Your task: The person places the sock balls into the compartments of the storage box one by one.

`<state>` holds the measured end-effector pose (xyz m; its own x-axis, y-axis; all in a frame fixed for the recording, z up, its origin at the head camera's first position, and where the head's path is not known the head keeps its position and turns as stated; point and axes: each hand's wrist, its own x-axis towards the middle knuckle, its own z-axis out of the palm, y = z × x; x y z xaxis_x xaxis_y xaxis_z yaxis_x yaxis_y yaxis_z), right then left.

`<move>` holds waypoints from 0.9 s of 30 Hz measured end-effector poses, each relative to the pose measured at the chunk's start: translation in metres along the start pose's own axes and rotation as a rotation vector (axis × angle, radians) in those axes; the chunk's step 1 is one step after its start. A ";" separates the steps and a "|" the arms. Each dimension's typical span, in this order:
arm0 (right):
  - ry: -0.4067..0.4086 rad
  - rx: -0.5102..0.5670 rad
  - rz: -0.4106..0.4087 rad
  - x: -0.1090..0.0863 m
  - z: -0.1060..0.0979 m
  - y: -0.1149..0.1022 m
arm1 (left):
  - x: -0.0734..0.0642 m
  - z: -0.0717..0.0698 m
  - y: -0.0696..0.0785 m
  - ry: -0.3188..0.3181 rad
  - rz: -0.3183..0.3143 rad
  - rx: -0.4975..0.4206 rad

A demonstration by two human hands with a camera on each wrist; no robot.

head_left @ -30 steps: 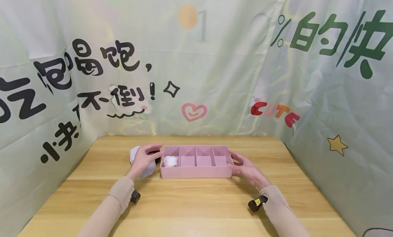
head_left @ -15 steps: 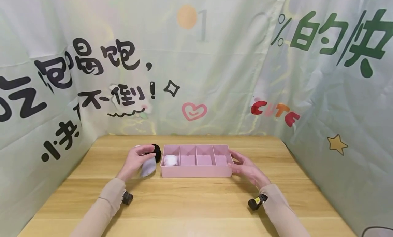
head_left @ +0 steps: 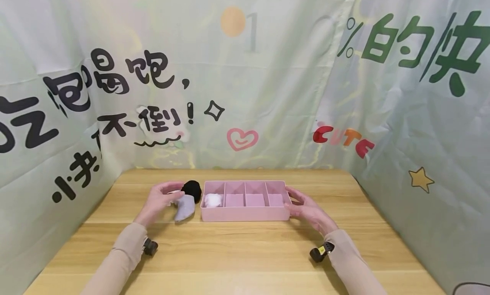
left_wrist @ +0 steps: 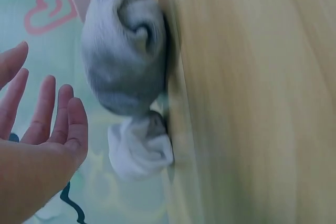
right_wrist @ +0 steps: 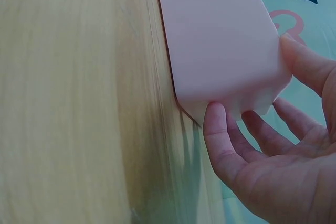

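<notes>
A pink divided box (head_left: 245, 214) stands mid-table, with a white rolled bundle (head_left: 213, 200) in its leftmost compartment. My right hand (head_left: 308, 210) holds the box's right end, fingertips and thumb spread around it; the right wrist view shows them against the box's end (right_wrist: 220, 40). My left hand (head_left: 162, 199) is left of the box, fingers loosely bent and nothing in them. Close by its fingertips lie a black rolled bundle (head_left: 192, 190) and a grey rolled sock (head_left: 185, 208). Beside the grey sock in the left wrist view is a white sock bundle (left_wrist: 139, 148), mostly hidden by my hand in the head view.
The wooden table (head_left: 245, 252) is bounded by printed cloth (head_left: 245, 86) at the back and on both sides. Thin dividers split the box into several compartments. The black bundle sits close against the box's left end.
My left hand has drawn back leftward from the box's left edge, uncovering the black bundle and more of the grey sock. The right hand and the box have stayed in place.
</notes>
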<state>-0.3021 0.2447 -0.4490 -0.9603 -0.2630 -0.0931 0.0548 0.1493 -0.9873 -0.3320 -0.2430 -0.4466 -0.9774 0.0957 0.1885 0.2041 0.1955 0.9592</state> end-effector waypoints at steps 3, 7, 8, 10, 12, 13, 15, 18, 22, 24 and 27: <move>-0.004 -0.003 -0.002 0.000 0.000 0.000 | 0.000 -0.008 -0.002 0.012 -0.007 0.009; -0.013 -0.016 -0.002 0.000 0.000 0.002 | 0.000 -0.016 -0.006 0.020 -0.005 0.019; -0.010 -0.012 0.002 0.000 0.000 0.002 | 0.000 -0.017 -0.007 0.020 -0.001 0.022; -0.003 -0.013 0.002 0.000 0.000 0.002 | 0.001 -0.019 -0.008 0.025 -0.001 0.029; 0.002 -0.007 -0.001 0.000 0.000 0.002 | 0.001 -0.021 -0.009 0.013 0.003 0.057; 0.001 -0.008 -0.004 0.000 0.000 0.002 | 0.001 -0.021 -0.009 0.003 0.000 0.071; 0.003 -0.006 -0.004 0.000 -0.001 0.002 | 0.000 -0.021 -0.010 -0.023 -0.014 0.083; -0.004 -0.003 -0.005 0.000 -0.002 0.002 | -0.002 -0.019 -0.009 -0.078 -0.027 0.102; -0.004 0.006 0.002 0.000 -0.002 0.003 | -0.004 -0.017 -0.008 -0.158 -0.043 0.115; -0.009 0.008 -0.002 0.000 -0.002 0.003 | -0.003 -0.016 -0.009 -0.187 -0.056 0.128; -0.015 0.010 -0.004 -0.001 -0.002 0.002 | -0.003 -0.013 -0.008 -0.220 -0.068 0.142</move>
<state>-0.3016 0.2471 -0.4510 -0.9564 -0.2774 -0.0909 0.0536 0.1390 -0.9888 -0.3311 -0.2579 -0.4522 -0.9569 0.2841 0.0596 0.1594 0.3425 0.9259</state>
